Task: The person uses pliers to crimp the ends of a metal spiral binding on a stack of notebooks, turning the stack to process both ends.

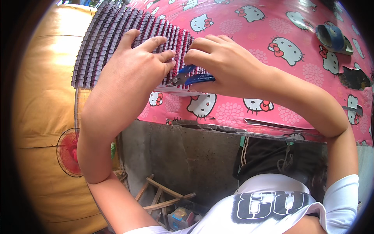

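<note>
Many pale, narrow strips [113,37], edged and crossed with dark lines, lie side by side in close rows on the table, some red showing between those at the right. My left hand [136,68] rests over these rows with its fingers spread. Blue-handled wire cutters [199,79] are in my right hand [226,62], its fingers curled round the handles. The cutters' metal head points left, close to the strips' near end and just right of my left hand. What lies between the jaws is too small to make out.
A pink cat-patterned cover [230,113] is spread over the table, torn along the near edge and at the right. One blue-and-dark slipper [333,38] lies at the far right. Below left are a red fan [69,152], a wooden frame [165,187] and a tan cloth [43,105].
</note>
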A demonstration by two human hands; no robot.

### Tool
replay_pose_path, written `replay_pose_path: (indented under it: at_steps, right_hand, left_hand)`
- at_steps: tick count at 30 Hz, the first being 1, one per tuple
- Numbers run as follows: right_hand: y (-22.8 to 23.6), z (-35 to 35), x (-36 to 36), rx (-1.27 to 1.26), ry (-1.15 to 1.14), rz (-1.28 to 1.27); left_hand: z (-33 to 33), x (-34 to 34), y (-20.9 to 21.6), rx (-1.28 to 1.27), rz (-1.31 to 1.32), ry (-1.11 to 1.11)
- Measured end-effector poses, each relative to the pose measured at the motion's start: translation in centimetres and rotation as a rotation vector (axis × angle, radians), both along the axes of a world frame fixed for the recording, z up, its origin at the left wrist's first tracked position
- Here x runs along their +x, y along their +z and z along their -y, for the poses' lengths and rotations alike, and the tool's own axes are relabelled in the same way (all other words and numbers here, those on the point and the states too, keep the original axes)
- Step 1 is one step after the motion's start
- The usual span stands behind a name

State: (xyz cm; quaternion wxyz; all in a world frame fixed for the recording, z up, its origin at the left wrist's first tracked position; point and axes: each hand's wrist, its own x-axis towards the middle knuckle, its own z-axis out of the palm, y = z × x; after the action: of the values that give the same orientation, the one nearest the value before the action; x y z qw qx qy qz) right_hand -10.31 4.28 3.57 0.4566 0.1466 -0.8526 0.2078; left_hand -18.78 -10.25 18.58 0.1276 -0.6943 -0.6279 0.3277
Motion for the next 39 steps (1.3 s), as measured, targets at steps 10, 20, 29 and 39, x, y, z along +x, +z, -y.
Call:
replay_pose_path:
  at_steps: [10, 20, 29, 39]
  right_hand:
    - [2.2, -1.1, 0.5, -0.377, 0.208, 0.739]
    - [2.2, -2.0, 0.8, -0.158, 0.166, 0.520]
    - [2.3, -1.3, 0.6, -0.280, 0.231, 0.568]
    - [1.0, -1.4, 1.4, -0.288, 0.211, 0.595]
  left_hand:
    - [0.1, -0.2, -1.1, 0.047, -0.018, -0.080]
    - [-0.4, 0.3, -0.7, -0.042, -0.066, 0.032]
    - [-0.6, 0.2, -0.8, -0.046, -0.060, 0.028]
    - [-0.5, -0.9, -2.1, -0.056, 0.016, -0.008]
